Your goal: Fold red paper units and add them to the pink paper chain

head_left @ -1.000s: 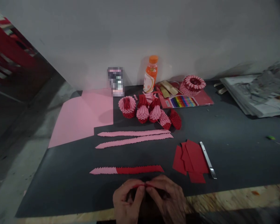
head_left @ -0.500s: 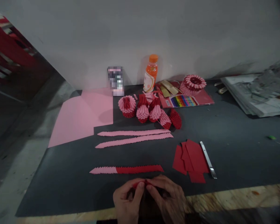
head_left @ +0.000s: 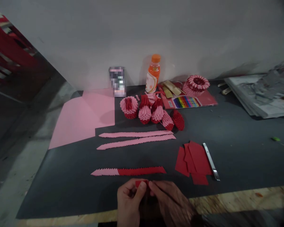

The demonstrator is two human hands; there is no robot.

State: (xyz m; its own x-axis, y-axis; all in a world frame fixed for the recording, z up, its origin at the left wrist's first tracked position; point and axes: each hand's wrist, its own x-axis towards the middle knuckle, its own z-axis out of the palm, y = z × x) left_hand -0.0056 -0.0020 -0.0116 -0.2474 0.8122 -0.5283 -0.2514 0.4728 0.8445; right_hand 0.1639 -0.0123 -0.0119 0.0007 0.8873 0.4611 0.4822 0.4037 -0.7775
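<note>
Near the table's front edge, my left hand pinches a small folded red paper piece between thumb and fingers. My right hand is closed at the right end of that piece, its thumb and fingertips pressed together on it. Just beyond both hands lies a strip of interlocked paper, pink at its left and red at its right. Two pink strips lie farther back. To the right are flat red paper pieces beside a silver cutter.
Several folded pink and red paper forms stand mid-table. Behind them are an orange drink bottle, a phone and a round paper ring piece. Pink sheets lie left, newspapers at the right.
My right hand has shifted and turned slightly, its fingers now straighter. More of the red piece shows at my left fingertips. The things on the table have stayed put.
</note>
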